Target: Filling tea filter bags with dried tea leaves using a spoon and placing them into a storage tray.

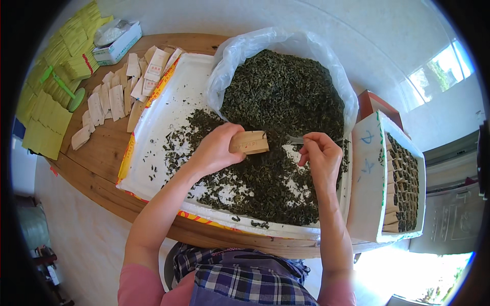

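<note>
My left hand [223, 148] is closed around a small brown paper packet [253, 142], held tilted over dark dried leaves [265, 176]. The packet's free end points right, toward my right hand [322, 155]. The fingers of that hand are pinched on a thin, clear tool [295, 138]; its far end lies by the leaves, and its full shape is hidden. Under both hands the leaves are spread over a white foam tray [168, 109] with a yellow and red edge. Just beyond, a large clear plastic bag [217, 84] stands open, full of the same leaves [283, 92].
At the right, a white foam box [370, 168] holds rows of upright packets [403, 188] showing dark leaves. Loose flat packets [116, 102] lie left of the tray on the wooden table [102, 153]. Yellow sheets [48, 125], a green fan [64, 86] and a carton [120, 45] stand farther left.
</note>
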{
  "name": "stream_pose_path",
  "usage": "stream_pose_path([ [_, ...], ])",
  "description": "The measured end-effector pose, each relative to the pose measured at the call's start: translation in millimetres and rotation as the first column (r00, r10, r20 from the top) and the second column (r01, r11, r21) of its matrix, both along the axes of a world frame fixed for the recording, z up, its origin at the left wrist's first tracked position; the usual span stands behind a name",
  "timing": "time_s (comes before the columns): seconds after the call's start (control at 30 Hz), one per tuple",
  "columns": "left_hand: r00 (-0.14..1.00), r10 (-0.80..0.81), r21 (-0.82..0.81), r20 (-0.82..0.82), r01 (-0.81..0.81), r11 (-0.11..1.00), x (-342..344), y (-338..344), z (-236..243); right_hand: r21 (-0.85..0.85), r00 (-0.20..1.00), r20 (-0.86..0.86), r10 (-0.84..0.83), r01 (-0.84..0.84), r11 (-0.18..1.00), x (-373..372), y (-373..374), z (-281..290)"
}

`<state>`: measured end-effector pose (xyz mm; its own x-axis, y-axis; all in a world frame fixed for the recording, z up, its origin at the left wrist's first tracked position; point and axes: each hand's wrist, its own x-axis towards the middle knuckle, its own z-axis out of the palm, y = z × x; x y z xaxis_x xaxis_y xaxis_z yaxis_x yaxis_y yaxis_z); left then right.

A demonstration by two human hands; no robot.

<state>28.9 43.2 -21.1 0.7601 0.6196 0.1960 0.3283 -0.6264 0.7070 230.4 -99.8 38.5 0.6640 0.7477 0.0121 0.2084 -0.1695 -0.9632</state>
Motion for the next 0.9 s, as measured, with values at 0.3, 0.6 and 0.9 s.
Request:
stream_pose_path([
  [0.3,0.972,-0.025,-0.538,0.232,0.15,0.829,0.0,-6.2,-3.0,0.197,0.615,0.788,-0.038,-0.193,0.961,-25.1,0.4,40.3],
  [0.6,0.937,0.004,-0.635,0.35,0.234,0.736,-5.3,-4.4,-11.9,0.125,0.38,0.925,0.016,-0.344,0.931,-48.4,-1.6,41.6],
  [0.9,0.946,-0.046,-0.67,0.322,0.262,0.695,-3.9,-5.2,-4.9,0.116,0.491,0.869,0.052,-0.305,0.945,-41.5,-8.7,28.2],
])
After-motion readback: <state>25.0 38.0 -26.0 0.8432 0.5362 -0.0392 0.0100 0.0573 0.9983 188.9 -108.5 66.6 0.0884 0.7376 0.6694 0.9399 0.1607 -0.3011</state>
